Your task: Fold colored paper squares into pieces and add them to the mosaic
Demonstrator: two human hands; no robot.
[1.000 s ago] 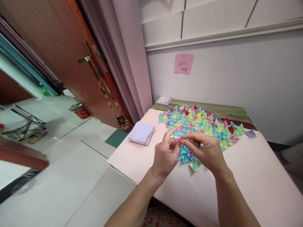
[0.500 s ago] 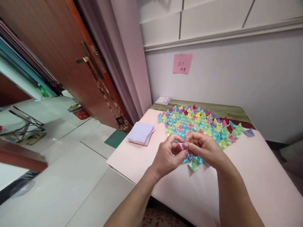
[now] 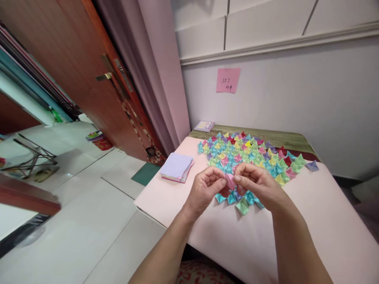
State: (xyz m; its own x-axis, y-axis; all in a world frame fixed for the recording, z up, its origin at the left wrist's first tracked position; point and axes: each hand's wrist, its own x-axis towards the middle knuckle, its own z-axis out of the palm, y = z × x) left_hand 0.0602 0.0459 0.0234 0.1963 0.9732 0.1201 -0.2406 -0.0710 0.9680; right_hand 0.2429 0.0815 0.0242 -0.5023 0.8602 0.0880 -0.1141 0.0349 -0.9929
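A small folded pink paper (image 3: 230,182) is pinched between my two hands, above the table. My left hand (image 3: 209,186) grips its left side between thumb and fingers. On the right side, my right hand (image 3: 255,182) holds it with thumb and curled fingers. Below and beyond the hands lie many small folded paper boats (image 3: 237,157) in blue, green, yellow, pink, red and purple, set close together. A green paper boat (image 3: 242,206) is at the near end of the group. To the left sits a stack of square paper sheets (image 3: 177,166), light purple on top.
The pink-covered table (image 3: 225,244) fills the front. A small pack (image 3: 204,126) lies at its far left corner. A pink note (image 3: 228,80) is stuck on the wall. To the left are a wooden door (image 3: 79,71), a red bucket (image 3: 103,142) and a folding stool (image 3: 32,154).
My hands have drawn slightly apart, thumbs now at opposite sides of the pink paper. More of the paper shows, and it stands more upright between the fingers.
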